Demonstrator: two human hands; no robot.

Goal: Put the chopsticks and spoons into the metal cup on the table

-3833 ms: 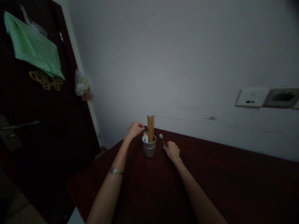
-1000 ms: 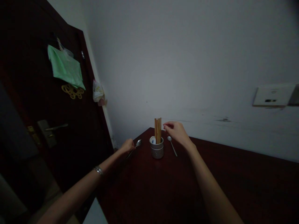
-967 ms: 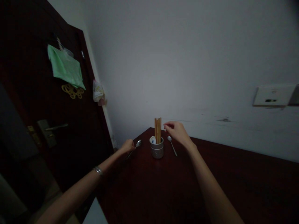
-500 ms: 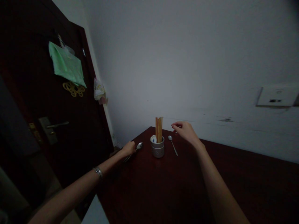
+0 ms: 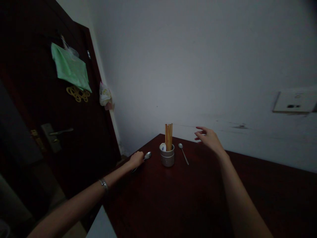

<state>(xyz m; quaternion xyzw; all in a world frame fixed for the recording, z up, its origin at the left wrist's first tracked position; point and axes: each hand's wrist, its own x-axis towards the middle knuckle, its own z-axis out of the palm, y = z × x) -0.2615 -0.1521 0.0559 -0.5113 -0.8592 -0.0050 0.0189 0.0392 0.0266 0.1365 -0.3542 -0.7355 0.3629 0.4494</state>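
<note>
My left hand (image 5: 136, 159) is closed around the middle of a metal spoon (image 5: 148, 155) at the table's left edge. The spoon's bowl sticks out past my knuckles and its handle end shows below the hand. A grey cup (image 5: 167, 158) stands upright at the far corner, with several wooden chopsticks (image 5: 168, 137) and a white piece with a blue mark (image 5: 162, 147) in it. Just right of the cup lies a second, long-handled spoon (image 5: 183, 154). My right hand (image 5: 209, 138) hovers to the right of that spoon, fingers apart and holding nothing.
The dark red table (image 5: 173, 198) meets a pale wall (image 5: 185, 66) at the back. A wall socket (image 5: 292, 101) is on the right. On the left, a dark door (image 5: 81, 132) carries a green cloth (image 5: 70, 67); a plastic bag (image 5: 105, 96) hangs beside it.
My right hand has moved to the right, away from the cup and the long-handled spoon, and its fingers have spread. My left hand has stayed at its spoon.
</note>
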